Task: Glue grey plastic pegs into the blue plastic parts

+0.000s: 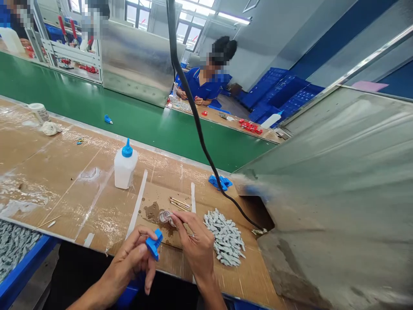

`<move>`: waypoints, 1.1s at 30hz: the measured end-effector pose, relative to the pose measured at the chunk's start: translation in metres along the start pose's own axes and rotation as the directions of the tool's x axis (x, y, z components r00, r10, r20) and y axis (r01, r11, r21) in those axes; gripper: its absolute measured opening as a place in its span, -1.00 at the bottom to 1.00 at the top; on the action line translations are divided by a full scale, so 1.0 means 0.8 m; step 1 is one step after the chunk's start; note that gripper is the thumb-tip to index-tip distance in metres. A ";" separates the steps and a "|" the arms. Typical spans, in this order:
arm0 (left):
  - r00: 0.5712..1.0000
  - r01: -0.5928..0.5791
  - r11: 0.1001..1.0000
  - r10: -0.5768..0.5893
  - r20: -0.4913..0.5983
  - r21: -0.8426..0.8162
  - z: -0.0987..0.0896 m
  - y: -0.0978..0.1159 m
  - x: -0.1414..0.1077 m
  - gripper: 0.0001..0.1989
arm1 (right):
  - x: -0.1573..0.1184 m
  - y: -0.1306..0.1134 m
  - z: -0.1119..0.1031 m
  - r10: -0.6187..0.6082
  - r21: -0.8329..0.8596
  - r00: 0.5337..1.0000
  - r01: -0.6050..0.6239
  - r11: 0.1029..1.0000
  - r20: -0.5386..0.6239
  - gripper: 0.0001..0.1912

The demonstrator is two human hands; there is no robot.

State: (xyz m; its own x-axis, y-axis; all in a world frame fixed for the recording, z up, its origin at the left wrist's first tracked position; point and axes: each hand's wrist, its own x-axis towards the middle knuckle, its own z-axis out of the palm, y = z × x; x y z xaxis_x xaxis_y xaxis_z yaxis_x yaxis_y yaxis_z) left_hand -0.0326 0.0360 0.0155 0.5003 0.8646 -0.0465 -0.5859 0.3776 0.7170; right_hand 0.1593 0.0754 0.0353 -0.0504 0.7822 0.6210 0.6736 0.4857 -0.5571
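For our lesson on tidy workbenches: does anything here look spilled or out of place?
Yes: a dark, wet-looking stain lies on the cardboard beside the small clear container; its patchy, irregular edges suggest spilled or dripped liquid.

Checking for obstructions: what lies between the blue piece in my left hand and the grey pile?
In the head view, the right hand is between the blue piece and the grey pile, with brown cardboard showing beside it.

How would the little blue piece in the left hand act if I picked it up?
The blue piece would probably feel light, since it's small enough for the left hand to pinch. It's likely stiff, with crisp-looking edges. It probably wouldn't roll far, because its shape is uneven.
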 end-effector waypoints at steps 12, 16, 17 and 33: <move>0.984 0.037 0.959 0.014 -0.176 0.282 -0.009 0.006 -0.001 -0.66 | 0.006 0.004 0.008 -0.033 -0.062 0.999 0.033 0.998 -0.002 -0.86; 0.986 0.057 0.982 -0.028 -0.162 0.178 -0.006 0.009 0.000 -0.70 | 0.007 0.007 0.012 -0.020 -0.050 0.999 0.022 0.998 0.036 -0.85; 0.986 0.066 0.986 -0.041 -0.159 0.155 -0.005 0.010 0.001 -0.71 | 0.006 0.008 0.013 -0.020 -0.050 0.999 0.022 0.999 0.041 -0.85; 0.986 0.033 0.962 0.013 -0.167 0.270 -0.015 0.001 0.022 -0.73 | 0.002 -0.001 0.008 -0.035 -0.030 0.999 0.035 0.999 0.000 -0.85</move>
State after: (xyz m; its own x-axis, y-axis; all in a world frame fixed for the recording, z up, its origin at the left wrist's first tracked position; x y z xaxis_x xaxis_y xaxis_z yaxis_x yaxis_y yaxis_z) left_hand -0.0318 0.0558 0.0071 0.3790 0.9128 -0.1524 -0.3753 0.3021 0.8763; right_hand 0.1537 0.0785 0.0333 -0.0740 0.7650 0.6398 0.6932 0.5007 -0.5184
